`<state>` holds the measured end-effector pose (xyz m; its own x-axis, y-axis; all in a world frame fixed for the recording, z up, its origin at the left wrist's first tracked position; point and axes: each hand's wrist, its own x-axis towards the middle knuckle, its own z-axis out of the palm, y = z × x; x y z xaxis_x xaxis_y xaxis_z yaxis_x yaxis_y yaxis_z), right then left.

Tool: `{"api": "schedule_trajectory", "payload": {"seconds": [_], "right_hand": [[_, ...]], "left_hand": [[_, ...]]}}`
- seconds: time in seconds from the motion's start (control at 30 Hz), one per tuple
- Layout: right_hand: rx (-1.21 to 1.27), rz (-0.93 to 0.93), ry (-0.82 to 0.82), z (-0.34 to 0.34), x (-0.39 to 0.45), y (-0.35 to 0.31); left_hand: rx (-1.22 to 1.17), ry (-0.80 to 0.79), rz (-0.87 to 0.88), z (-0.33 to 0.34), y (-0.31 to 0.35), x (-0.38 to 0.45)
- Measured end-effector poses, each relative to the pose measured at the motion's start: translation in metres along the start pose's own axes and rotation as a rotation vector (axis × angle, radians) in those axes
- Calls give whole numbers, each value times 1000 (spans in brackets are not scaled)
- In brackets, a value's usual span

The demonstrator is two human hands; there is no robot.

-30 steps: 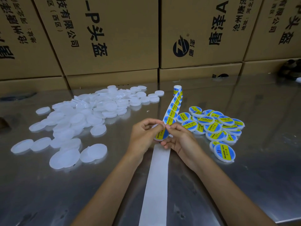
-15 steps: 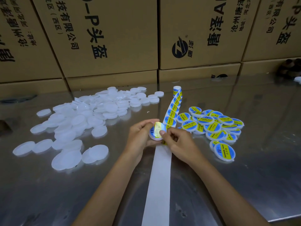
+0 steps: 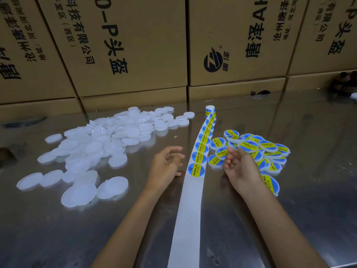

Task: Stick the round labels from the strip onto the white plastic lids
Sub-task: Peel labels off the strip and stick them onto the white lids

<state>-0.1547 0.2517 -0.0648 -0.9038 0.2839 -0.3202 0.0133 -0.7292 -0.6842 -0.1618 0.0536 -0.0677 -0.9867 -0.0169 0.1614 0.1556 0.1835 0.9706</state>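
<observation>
Both hands grasp nothing: our left hand (image 3: 167, 163) and right hand (image 3: 238, 165) flank the white backing strip of blue-yellow round labels (image 3: 197, 163). Plain white plastic lids (image 3: 100, 144) lie left, labelled lids (image 3: 258, 149) right.

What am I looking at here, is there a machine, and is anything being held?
No machine: a person's two bare hands, filmed by a camera worn on their head, looking down at a shiny metal table. The left hand and right hand both hover open, holding nothing. Between them runs a paper strip carrying round blue-and-yellow labels. Plain white lids lie heaped on the left; lids already labelled pile up on the right. Cardboard boxes stand behind.
</observation>
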Motion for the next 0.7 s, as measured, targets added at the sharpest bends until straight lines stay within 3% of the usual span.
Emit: {"api": "schedule_trajectory", "payload": {"seconds": [0.1,0.2,0.27,0.33,0.4,0.5,0.63,0.7], "right_hand": [[-27,-4,-15,1,-1,0],[-84,-16,-42,2,-3,2],[-145,-38,-62,4,-6,4],[-228,-75,-77,6,-8,7],[-335,-115,-86,8,-11,9],[-545,-228,-101,11,-13,16],[-1053,-713,-211,9,-15,35],[-1362,-863,-289,4,-13,43]], "left_hand": [[96,84,31,-9,1,3],[589,344,78,-38,-2,10],[940,474,-18,-63,-8,13],[1106,452,-218,-83,-14,14],[1166,397,-331,-94,-20,14],[1226,378,-286,-100,-25,17],[1222,346,-202,-94,-22,17],[1175,359,-136,-91,-20,16]]}}
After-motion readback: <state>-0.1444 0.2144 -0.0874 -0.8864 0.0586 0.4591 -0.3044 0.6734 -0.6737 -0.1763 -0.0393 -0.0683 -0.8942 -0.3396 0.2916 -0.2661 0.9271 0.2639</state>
